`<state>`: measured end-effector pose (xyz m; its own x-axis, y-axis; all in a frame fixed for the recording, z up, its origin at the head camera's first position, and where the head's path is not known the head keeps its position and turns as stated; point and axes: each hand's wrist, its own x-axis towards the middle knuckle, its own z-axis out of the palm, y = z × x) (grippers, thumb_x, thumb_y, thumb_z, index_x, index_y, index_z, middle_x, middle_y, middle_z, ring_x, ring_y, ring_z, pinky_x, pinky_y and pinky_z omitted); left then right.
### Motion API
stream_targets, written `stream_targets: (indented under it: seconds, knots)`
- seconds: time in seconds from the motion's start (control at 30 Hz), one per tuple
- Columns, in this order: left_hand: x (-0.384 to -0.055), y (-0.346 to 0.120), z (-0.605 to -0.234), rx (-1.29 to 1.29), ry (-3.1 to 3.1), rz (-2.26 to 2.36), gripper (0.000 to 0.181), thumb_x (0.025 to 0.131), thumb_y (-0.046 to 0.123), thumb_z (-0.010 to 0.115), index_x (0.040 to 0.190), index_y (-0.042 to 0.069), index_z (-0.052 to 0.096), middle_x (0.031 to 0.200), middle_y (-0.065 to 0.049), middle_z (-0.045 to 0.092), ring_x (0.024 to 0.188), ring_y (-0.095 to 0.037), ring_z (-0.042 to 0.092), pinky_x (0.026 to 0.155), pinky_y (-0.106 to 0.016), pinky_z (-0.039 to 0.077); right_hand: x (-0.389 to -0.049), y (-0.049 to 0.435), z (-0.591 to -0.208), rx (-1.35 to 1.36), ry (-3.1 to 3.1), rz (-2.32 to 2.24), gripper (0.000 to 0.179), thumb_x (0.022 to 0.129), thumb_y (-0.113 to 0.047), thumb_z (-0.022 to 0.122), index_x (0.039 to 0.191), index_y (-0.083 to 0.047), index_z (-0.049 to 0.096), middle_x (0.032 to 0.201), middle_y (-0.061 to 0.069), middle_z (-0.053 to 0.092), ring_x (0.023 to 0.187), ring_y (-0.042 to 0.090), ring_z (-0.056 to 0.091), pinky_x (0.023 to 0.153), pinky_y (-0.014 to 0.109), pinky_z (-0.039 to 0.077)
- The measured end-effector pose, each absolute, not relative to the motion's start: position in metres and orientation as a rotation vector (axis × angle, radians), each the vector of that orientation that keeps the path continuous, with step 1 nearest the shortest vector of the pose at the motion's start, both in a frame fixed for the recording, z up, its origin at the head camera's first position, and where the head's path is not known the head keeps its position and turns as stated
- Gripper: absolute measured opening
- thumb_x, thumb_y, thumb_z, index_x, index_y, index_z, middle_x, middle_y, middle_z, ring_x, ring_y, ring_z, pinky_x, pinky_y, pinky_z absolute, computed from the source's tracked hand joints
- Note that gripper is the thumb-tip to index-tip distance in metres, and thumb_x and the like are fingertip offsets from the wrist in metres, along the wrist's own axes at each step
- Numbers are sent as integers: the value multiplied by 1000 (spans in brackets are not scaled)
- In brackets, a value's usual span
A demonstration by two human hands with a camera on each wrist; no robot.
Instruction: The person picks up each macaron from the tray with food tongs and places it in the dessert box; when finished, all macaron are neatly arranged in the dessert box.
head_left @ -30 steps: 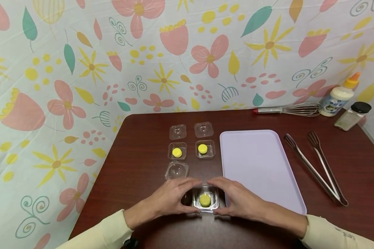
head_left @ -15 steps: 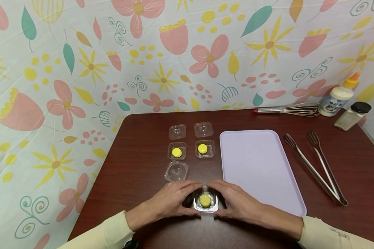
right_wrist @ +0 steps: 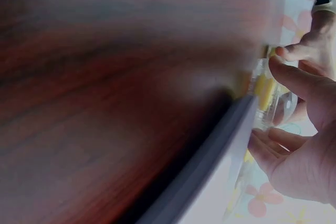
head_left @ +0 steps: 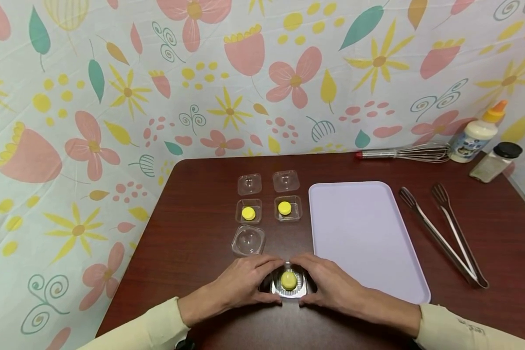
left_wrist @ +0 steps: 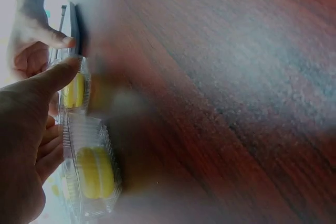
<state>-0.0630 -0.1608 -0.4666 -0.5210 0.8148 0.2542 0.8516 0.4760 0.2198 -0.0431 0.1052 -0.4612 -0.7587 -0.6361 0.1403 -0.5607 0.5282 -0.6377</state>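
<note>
I see the left hand (head_left: 247,278) curved around one side of a clear box (head_left: 288,293), its thumb at the near edge and its fingers at the far one. The right hand (head_left: 332,279) mirrors it on the other side, so I read both as holding the box between them. The box sits left of the lavender tray (head_left: 363,233), beside its near end, with a yellow round piece (head_left: 288,280) inside. I cannot tell whether a lid is on it.

I judge the box to be very light, thin-walled and springy, slick on its flat sides; too much squeeze would bow or crack it. I would hold it low at opposite corners or along the rim, with even pressure, and keep off the middle. The piece looks brittle and loose enough to slide if the box tips.

Further out, the left wrist view shows me a second box (left_wrist: 84,129) near the left hand, holding its own yellow piece (left_wrist: 96,172). A clear lid (head_left: 248,240) lies beyond that hand, left of the tray; two filled bases (head_left: 288,218) and two more lids (head_left: 286,181) stand farther back on the same side. Tongs (head_left: 437,235) lie right of the tray.
</note>
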Motion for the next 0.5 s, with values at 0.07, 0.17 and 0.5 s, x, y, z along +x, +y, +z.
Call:
stream_targets:
  seconds: [0.07,0.17,0.5]
  knots:
    - [-63,-160,-467,-1466,-2612,-486,80,80,54,91,139,6,65,136,-3,68,120,-16,69,102,-29,55,-43,105,-461,-1036,2660,-1031,82,68,-15,102,137,1,62,131,9,68,117,25,68,100,45,58]
    - [-63,-159,-467,-1448,-2634,-465,82,80,57,90,140,8,65,137,-2,68,120,-16,69,100,-29,56,-42,104,-462,-1024,2674,-1021,82,68,-16,102,137,2,62,131,10,68,117,26,68,100,46,57]
    - [-66,-159,-465,-1463,-2588,-392,83,81,59,88,142,9,64,139,-2,68,124,-17,67,103,-32,55,-42,105,-459,-1039,2696,-978,86,69,-18,102,141,3,60,133,11,68,119,26,67,101,46,57]
